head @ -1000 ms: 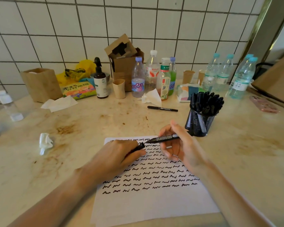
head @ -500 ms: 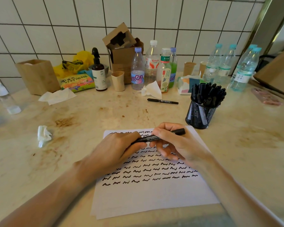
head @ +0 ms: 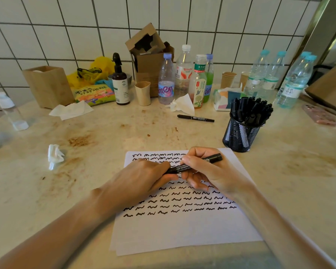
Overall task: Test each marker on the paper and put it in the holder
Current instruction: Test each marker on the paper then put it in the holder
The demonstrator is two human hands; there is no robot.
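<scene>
Both hands meet over the sheet of white paper (head: 182, 230), whose upper half is covered in rows of short black squiggles. The left hand (head: 142, 181) curls its fingers round one end of a slim black marker (head: 194, 164); the right hand (head: 208, 171) pinches the barrel between thumb and fingers, the far end sticking out past its knuckles. Just beyond the right hand stands a round black wire-mesh holder (head: 241, 136), packed with black markers. Farther ahead of the hands a second marker (head: 195, 118) lies flat on the stained, pale stone tabletop (head: 105, 136), near a crumpled tissue (head: 182, 105).
</scene>
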